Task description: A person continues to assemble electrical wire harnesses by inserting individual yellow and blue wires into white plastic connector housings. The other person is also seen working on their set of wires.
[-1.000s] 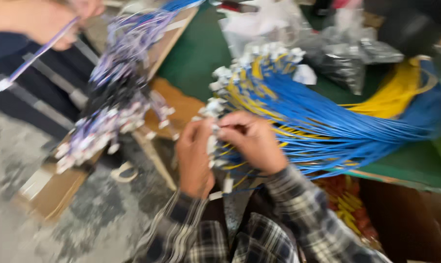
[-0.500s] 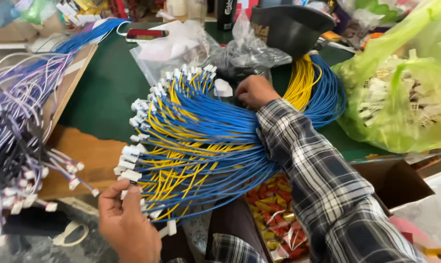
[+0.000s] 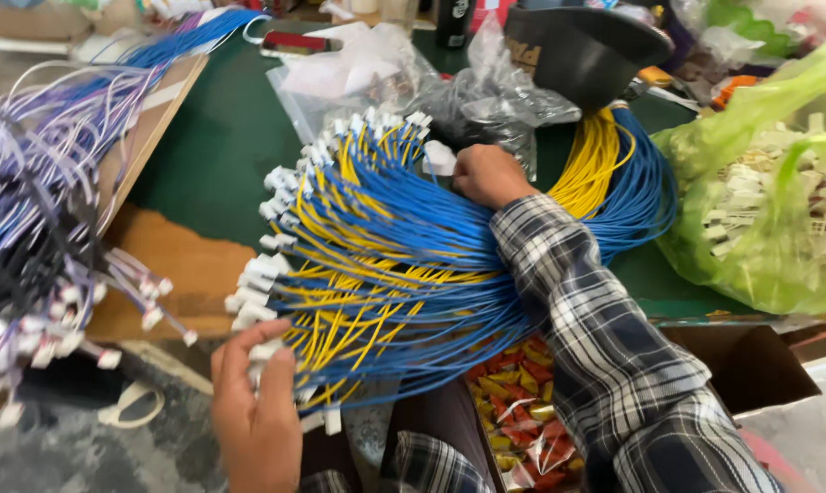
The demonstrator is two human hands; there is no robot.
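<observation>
Your left hand (image 3: 253,411) pinched one white plug (image 3: 265,351) at the near end of the wire bundle (image 3: 404,274), fingers closed on it. Your right hand (image 3: 488,173) pressed on the bundle's far side, fingers curled down; whether it gripped anything I could not tell. The bundle lay fanned over the green table (image 3: 217,146), most plugs untouched, so much seemed left. The purple wires (image 3: 39,201) crowded the left and the green bag (image 3: 769,219) the right; open room lay only on the bare green behind.
</observation>
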